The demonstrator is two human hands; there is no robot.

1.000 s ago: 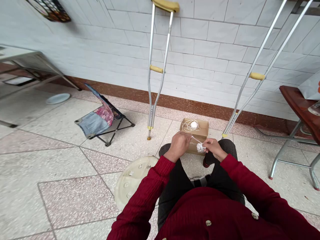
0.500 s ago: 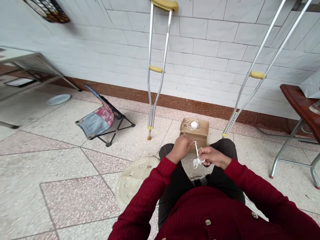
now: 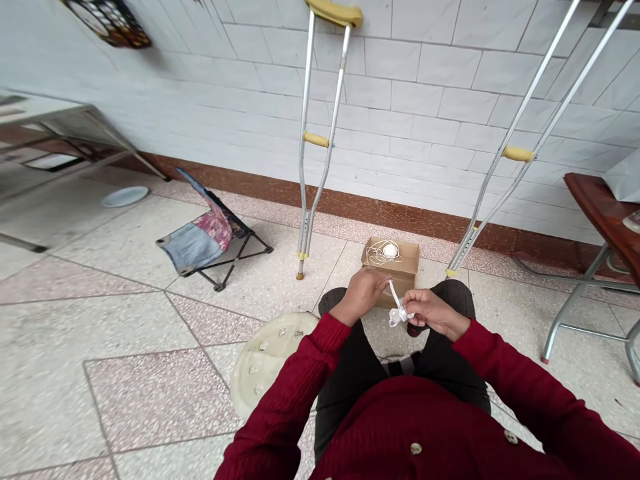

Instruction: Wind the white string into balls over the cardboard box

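A messy white knot of string (image 3: 399,317) is held up just in front of a brown cardboard box (image 3: 407,267). The right hand (image 3: 434,313) pinches the knot with its bent fingers pressed together. The left hand (image 3: 363,295) pinches the string's top end. Both red sleeves (image 3: 505,373) bend inward.

The person wears a dark red knit cardigan (image 3: 420,427) with round pale buttons (image 3: 415,448) and long sleeves, over black trousers (image 3: 345,407).
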